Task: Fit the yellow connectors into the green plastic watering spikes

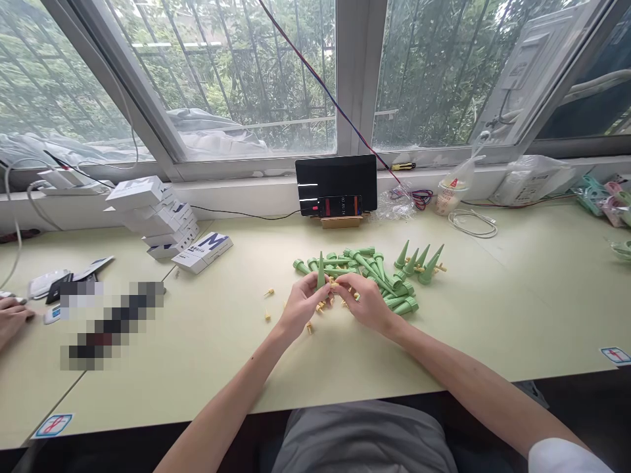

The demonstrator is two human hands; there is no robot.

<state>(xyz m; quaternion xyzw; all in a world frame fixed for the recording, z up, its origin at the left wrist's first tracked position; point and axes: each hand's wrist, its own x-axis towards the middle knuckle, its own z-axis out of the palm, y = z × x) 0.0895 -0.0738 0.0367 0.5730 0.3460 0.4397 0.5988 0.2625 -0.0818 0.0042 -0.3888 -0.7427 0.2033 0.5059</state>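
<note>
My left hand (300, 303) grips a green cone (321, 270), its pointed tip up. Close beside it, my right hand (363, 301) pinches a small yellow piece (334, 284) at the cone's lower end. Whether the two parts touch is hidden by my fingers. Behind and right of my hands lies a pile of green cones (389, 279). Several cones stand upright to the right of the pile, one of them a green cone (430, 266), with yellow pieces among them. Small yellow pieces (309, 328) are scattered on the table around my left hand.
A phone (340, 206) leans on a black tablet (336, 174) at the table's back. White boxes (160, 217) are stacked at the left. A cup (449, 194) and a coiled cable (473, 225) are at the back right. Another person's hand (14, 320) rests at the far left.
</note>
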